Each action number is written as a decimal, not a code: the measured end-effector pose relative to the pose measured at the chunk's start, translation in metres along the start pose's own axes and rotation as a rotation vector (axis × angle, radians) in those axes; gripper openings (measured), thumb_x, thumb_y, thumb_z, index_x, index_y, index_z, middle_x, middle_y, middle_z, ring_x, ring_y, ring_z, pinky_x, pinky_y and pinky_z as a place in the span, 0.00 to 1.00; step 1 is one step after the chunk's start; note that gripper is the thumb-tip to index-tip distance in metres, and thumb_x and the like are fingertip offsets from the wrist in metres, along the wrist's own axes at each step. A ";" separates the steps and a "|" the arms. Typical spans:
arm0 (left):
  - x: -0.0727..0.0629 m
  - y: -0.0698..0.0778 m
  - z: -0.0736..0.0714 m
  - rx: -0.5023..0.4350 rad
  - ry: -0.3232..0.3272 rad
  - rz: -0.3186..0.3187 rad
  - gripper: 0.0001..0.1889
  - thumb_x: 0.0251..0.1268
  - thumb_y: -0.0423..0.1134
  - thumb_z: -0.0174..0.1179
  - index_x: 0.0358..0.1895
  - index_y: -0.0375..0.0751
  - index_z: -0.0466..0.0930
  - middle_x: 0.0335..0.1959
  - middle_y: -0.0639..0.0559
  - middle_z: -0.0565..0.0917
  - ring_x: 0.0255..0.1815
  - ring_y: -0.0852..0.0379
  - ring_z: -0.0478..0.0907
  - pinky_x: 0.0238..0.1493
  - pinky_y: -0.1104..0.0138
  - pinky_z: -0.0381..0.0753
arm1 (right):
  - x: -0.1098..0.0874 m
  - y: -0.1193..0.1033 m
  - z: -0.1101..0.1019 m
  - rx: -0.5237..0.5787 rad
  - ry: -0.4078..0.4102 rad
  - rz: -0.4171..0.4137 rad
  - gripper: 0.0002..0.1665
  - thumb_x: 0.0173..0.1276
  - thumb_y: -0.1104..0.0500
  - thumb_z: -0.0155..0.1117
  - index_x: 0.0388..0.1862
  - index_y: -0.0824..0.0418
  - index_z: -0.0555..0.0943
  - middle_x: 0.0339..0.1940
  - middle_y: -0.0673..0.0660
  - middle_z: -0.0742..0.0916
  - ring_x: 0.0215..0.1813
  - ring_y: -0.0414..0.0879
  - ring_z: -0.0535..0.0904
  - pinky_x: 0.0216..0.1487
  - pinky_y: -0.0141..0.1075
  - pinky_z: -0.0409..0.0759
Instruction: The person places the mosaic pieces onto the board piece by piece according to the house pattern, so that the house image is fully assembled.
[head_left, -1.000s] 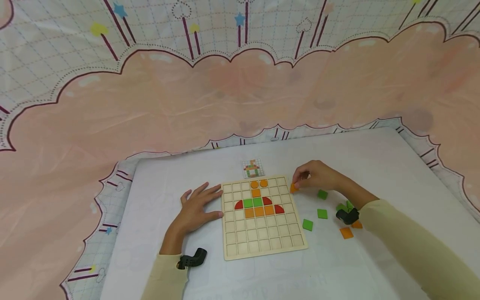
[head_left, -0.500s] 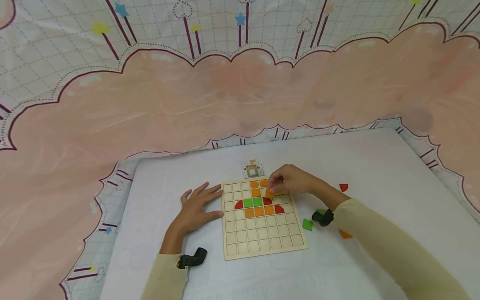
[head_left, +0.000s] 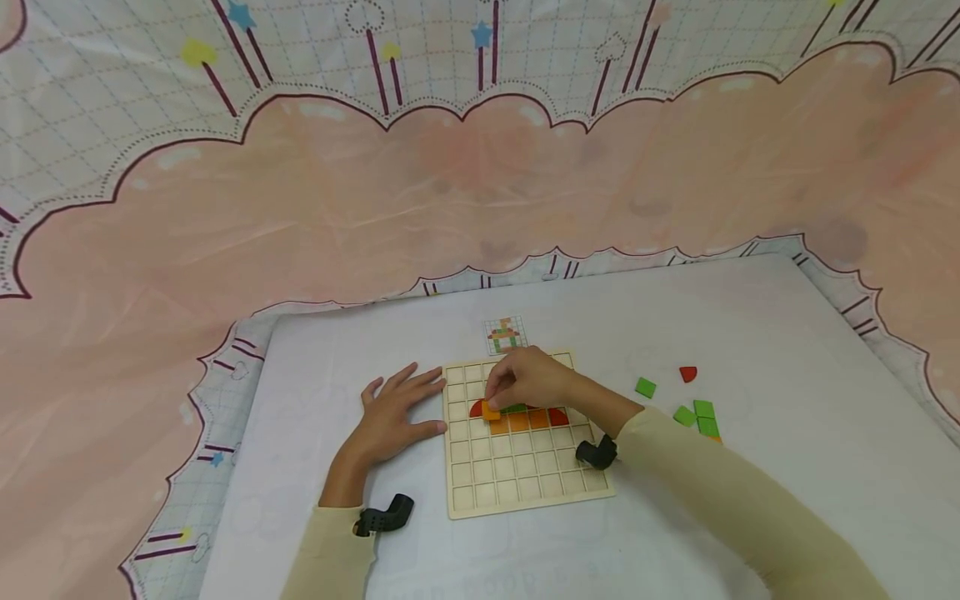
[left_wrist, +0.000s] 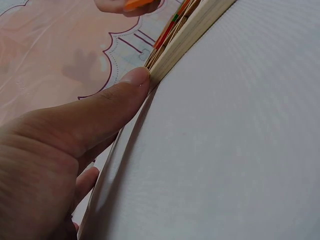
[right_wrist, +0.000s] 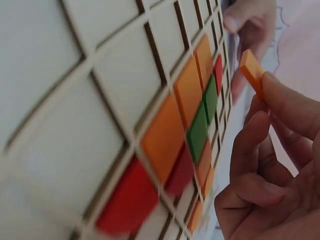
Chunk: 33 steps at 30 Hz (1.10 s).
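Observation:
A square wooden grid board (head_left: 498, 496) lies on the white table. My left hand (head_left: 397, 412), fingers spread, rests with its fingertips and thumb along the board's left edge; the left wrist view has the thumb (left_wrist: 115, 102) against that edge. An orange square tile (right_wrist: 253, 72) is pinched between thumb and fingertips of my right hand (head_left: 531, 379), held above the board near the left red piece (head_left: 476, 408). Set in the grid are a row of orange tiles (head_left: 519, 422), green tiles (right_wrist: 198, 131) and another red piece (head_left: 558, 417). My right hand hides the upper middle cells in the head view.
A small pattern card (head_left: 506, 333) lies just beyond the board's far edge. Loose green tiles (head_left: 646, 387) and a red piece (head_left: 687, 374) are scattered to the right, with a bit of orange showing by the sleeve. Dark cameras (head_left: 386, 515) are strapped to both wrists.
My right hand has carried the orange tile leftward from beside the board's right edge to over the left part of the pattern. The left hand has stayed in place.

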<state>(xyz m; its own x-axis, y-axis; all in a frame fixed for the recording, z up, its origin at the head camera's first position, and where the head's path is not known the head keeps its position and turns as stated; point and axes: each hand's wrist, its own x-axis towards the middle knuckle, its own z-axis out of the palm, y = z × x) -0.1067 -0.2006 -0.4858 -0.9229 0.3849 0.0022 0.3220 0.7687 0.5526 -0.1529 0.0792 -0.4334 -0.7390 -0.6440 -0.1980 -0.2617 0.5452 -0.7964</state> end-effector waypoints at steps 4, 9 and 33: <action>0.000 0.000 -0.001 -0.002 -0.005 0.000 0.37 0.59 0.57 0.72 0.73 0.54 0.74 0.78 0.59 0.68 0.84 0.47 0.50 0.75 0.35 0.34 | 0.006 -0.005 0.010 -0.025 -0.010 -0.015 0.02 0.63 0.57 0.77 0.32 0.53 0.90 0.27 0.43 0.89 0.32 0.37 0.82 0.48 0.38 0.82; 0.000 -0.001 -0.001 -0.010 0.001 0.013 0.37 0.59 0.57 0.72 0.73 0.54 0.74 0.78 0.60 0.68 0.84 0.47 0.50 0.75 0.35 0.33 | 0.008 -0.007 0.020 -0.046 -0.005 -0.039 0.02 0.62 0.58 0.77 0.30 0.52 0.90 0.26 0.43 0.89 0.30 0.35 0.82 0.38 0.31 0.81; 0.000 -0.003 0.001 -0.012 0.019 0.031 0.37 0.57 0.55 0.73 0.72 0.53 0.75 0.78 0.58 0.70 0.84 0.45 0.52 0.74 0.34 0.35 | 0.010 -0.004 0.033 -0.154 0.026 -0.035 0.05 0.60 0.58 0.79 0.27 0.51 0.90 0.25 0.42 0.89 0.29 0.32 0.81 0.33 0.28 0.78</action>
<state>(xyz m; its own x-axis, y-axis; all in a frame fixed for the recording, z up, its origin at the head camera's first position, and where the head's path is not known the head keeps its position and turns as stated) -0.1081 -0.2026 -0.4879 -0.9165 0.3984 0.0353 0.3479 0.7504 0.5621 -0.1388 0.0526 -0.4506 -0.7430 -0.6510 -0.1550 -0.3782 0.5995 -0.7054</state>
